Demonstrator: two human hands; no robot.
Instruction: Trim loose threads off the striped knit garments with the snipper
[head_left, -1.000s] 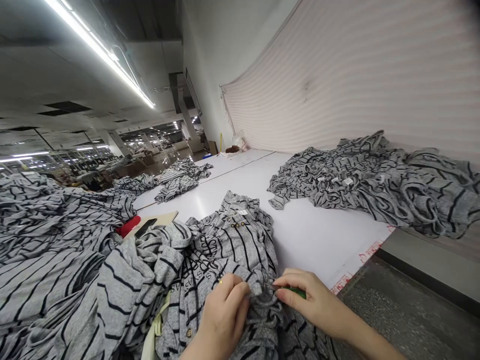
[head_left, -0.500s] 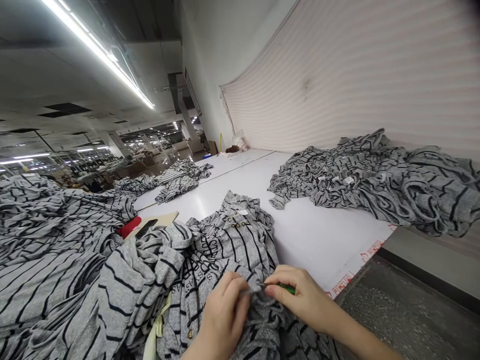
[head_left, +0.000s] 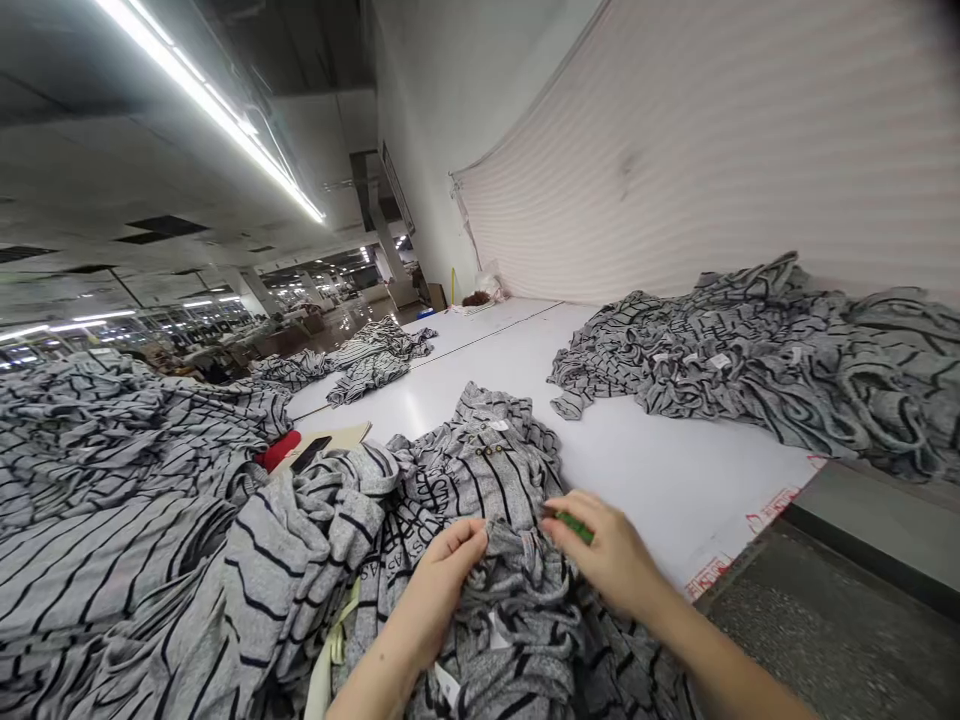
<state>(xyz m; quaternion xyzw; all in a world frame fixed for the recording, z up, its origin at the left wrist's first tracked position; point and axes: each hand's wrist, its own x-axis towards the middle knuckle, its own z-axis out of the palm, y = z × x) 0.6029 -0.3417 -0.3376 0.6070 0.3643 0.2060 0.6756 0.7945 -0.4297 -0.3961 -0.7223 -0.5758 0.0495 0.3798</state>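
A grey knit shirt with black stripes (head_left: 517, 590) lies bunched in front of me, white labels showing in its folds. My left hand (head_left: 450, 560) pinches an edge of that cloth between thumb and fingers. Just to the right, my right hand (head_left: 600, 545) is closed around a small green-handled tool (head_left: 574, 526) with a dark tip; the fingers hide most of it. The tip is near the cloth, and I cannot tell whether it touches. Beyond my hands lies another part of the striped cloth with buttons (head_left: 491, 450) and dark printed letters.
Striped garments are heaped at the left (head_left: 112, 500) and the back right (head_left: 720, 350) of the white table (head_left: 645, 480). A dark phone (head_left: 310, 453) rests on tan card (head_left: 349, 436) beside a red item (head_left: 277, 451). The table's right edge has red-printed tape.
My left hand has moved slightly up, lifting the cloth edge so more folds and white labels show. My right hand has drawn a little up and right, away from the left, with the green-handled tool.
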